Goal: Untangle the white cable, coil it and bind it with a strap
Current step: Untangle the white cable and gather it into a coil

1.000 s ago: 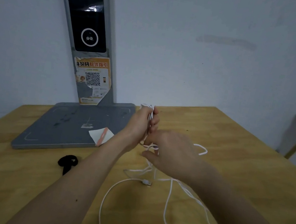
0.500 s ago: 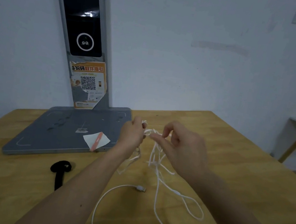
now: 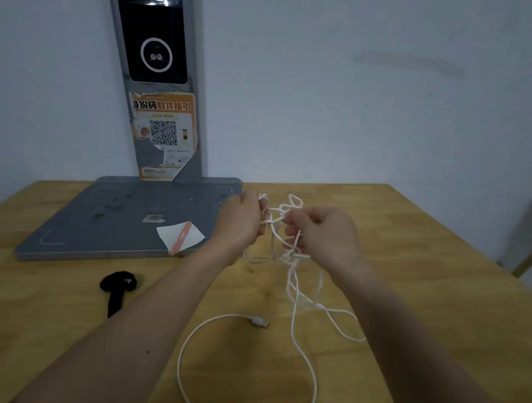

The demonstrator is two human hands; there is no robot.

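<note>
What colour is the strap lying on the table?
Black; the strap shows best in the head view.

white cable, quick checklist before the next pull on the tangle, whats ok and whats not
1. Both hands grip it: ok. The left hand and right hand each hold strands of the white cable above the wooden table.
2. Knot cleared: not ok. Crossed loops still bunch between the hands.
3. Free end located: ok. The plug lies loose on the table.
4. Slack free to run: ok. The big loop lies open on the table, with nothing on it.
5. Strap ready: ok. The black strap lies untouched by the left forearm.
6. Which strand to pull: cannot tell.
</note>
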